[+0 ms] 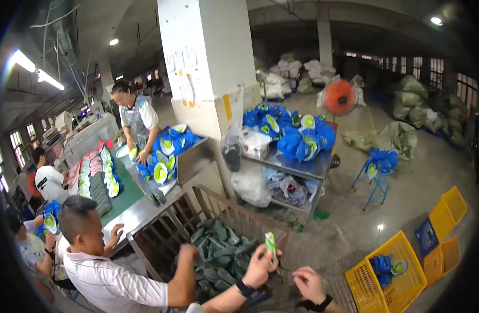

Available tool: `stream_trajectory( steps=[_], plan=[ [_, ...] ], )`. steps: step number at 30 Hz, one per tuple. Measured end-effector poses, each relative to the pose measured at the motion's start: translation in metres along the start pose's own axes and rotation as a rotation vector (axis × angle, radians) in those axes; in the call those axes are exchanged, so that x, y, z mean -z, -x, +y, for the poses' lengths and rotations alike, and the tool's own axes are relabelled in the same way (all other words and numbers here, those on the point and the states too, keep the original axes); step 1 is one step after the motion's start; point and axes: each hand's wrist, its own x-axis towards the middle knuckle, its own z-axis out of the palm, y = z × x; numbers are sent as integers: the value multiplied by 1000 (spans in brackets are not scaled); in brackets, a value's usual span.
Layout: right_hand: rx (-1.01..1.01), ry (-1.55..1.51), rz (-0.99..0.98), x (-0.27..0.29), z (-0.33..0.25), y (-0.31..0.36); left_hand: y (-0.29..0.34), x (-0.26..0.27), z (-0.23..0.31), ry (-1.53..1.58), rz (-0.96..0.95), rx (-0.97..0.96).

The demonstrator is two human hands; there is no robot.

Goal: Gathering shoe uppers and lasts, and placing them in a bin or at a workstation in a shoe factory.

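Note:
My left hand point(261, 267) is closed around a slim green and white packet point(271, 244), held upright above the right side of a slatted bin. Apart from it, to the right, is my right hand point(308, 285), its fingers curled together; whatever they may hold is too small to make out. Dark bands circle both my wrists. Dark green shoe lasts point(221, 251) lie heaped in the brown slatted bin point(169, 221) just beyond and left of my hands. A co-worker in a pale shirt point(112, 279) stretches an arm across the bin's near side.
Yellow crates point(362, 276) stand at the lower right, one holding blue and lime pieces. A metal table point(302, 169) bears blue bundles near an orange fan point(339, 97). At left runs a green-topped conveyor point(119, 201) with people beside it. A white pillar point(224, 52) rises behind.

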Motion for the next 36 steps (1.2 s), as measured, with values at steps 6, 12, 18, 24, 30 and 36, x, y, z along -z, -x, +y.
stream_trajectory(
  steps=[6, 12, 18, 24, 30, 36],
  plan=[
    [156, -142, -145, 74, 21, -126, -123, -31, -6, 470, 130, 3],
    [337, 79, -331, 104, 39, -259, -227, -53, -17, 501, 293, -70],
    [236, -28, -540, 72, 80, -363, -310, -32, -16, 502, 412, -187],
    [262, -39, -742, 52, 74, -462, -368, 52, -15, 666, 609, -385],
    [-191, -856, -946, 31, 78, -555, -414, 103, 18, 773, 742, -649],
    [25, -1082, -1381, -31, 78, -609, -427, 125, 31, 660, 971, -769]
  ],
)
